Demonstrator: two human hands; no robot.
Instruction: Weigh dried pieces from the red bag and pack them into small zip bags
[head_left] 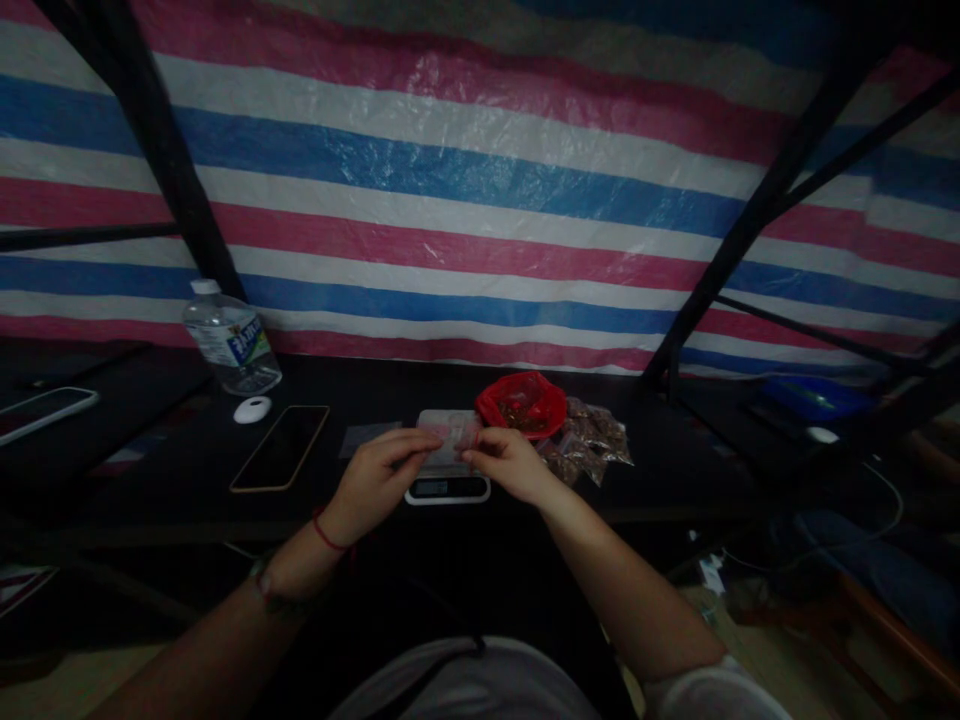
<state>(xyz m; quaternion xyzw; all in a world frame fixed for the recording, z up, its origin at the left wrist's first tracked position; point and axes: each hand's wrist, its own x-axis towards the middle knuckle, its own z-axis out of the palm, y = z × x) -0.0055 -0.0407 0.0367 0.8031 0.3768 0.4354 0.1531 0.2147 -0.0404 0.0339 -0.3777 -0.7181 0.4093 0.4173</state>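
A small clear plastic bag [457, 432] is pinched between my two hands above a white digital scale [486, 490]. My left hand [377, 482] has thumb and fingertips together at the bag's left side. At its right side, my right hand [514, 462] grips the edge with closed fingers. The scale's display shows at the front, but its digits are too small to read. Just beyond my right hand stands an open red bag [489, 400] with brown bits inside. Several filled clear bags [596, 440] lie beside it. Flat clear bags [363, 438] rest left of the scale.
To the left lie a dark-screened phone [281, 450] and a white oval object [252, 410]. Behind them stands a plastic bottle [232, 345]. Another phone [45, 412] is at far left. Black metal posts [697, 290] rise before a striped sheet [450, 220].
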